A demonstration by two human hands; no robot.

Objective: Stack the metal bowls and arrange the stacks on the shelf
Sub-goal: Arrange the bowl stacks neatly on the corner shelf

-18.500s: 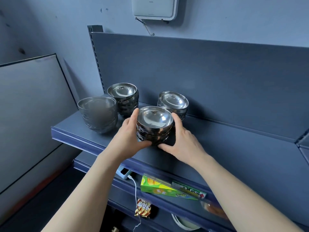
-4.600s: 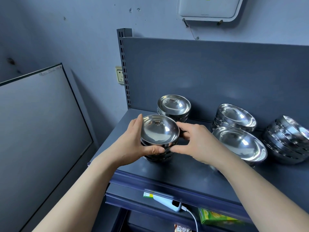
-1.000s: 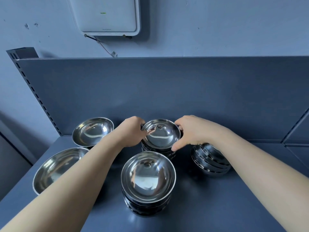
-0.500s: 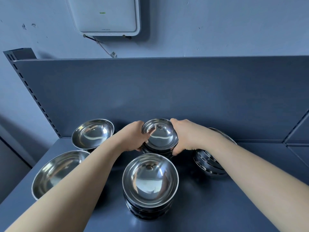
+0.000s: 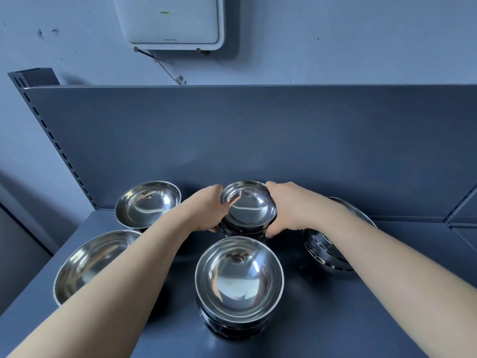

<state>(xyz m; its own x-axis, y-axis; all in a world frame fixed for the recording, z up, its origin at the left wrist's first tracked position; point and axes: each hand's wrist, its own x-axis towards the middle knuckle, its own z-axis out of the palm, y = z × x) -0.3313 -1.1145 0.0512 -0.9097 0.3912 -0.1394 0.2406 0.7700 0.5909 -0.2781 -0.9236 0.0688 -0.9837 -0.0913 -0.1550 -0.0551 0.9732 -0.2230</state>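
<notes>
I see the rear stack [image 5: 247, 213] of metal bowls at the centre of the frame, standing on the shelf [image 5: 322, 319] close to the back panel [image 5: 258, 138]. My left hand [image 5: 206, 210] grips its left side and my right hand [image 5: 291, 208] grips its right side, fingers curled round the stack. Just below it in the frame stands a front stack [image 5: 238, 285], apart from the hands. At centre left sits a small bowl [image 5: 147, 202], and at lower left a large bowl [image 5: 95, 262], partly behind my left forearm. At centre right a tilted stack [image 5: 327, 254] leans, partly hidden by my right forearm. A white box [image 5: 170, 21] hangs on the wall at upper centre.
</notes>
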